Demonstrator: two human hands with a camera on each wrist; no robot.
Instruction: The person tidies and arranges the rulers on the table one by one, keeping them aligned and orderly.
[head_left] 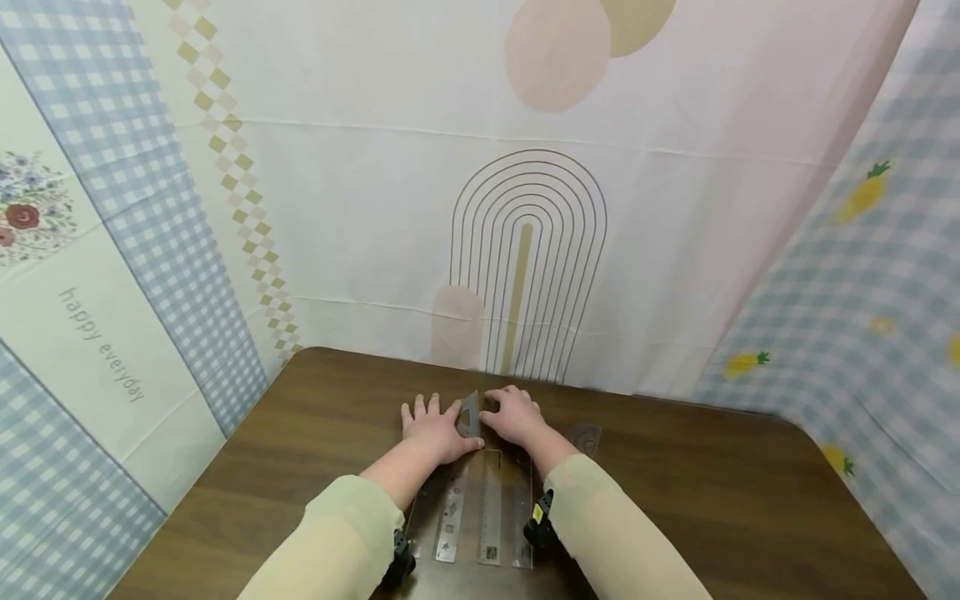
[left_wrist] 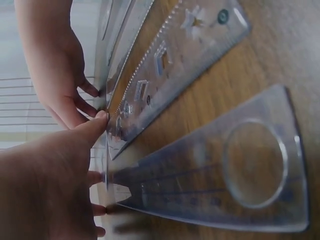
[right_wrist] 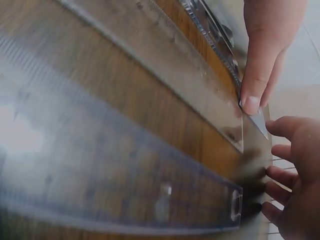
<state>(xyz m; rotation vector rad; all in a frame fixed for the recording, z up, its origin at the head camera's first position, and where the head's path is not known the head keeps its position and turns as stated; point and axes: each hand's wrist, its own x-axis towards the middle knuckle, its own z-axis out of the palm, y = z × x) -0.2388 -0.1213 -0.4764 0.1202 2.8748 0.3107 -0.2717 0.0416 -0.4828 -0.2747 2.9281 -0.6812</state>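
Note:
A small clear set square [head_left: 470, 417] lies between my hands near the back of the table. My left hand [head_left: 437, 433] is spread flat beside it, its thumb and index finger touching its edge. My right hand [head_left: 516, 414] rests just to its right, fingers loosely bent with the tips near the tabletop, holding nothing. Toward me lie a stencil ruler [left_wrist: 170, 65] with cut-out shapes, a clear straight ruler [head_left: 490, 508] and another clear ruler [head_left: 522, 517]. A transparent wedge-shaped piece with a round hole [left_wrist: 210, 175] lies left of the stencil ruler, partly hidden in the head view.
The brown wooden table [head_left: 712, 492] has rounded back corners. A clear drawing piece [head_left: 585, 437] shows beyond my right forearm, partly covered by it. A patterned cloth [head_left: 360, 208] hangs behind the table, and checked cloths hang at both sides.

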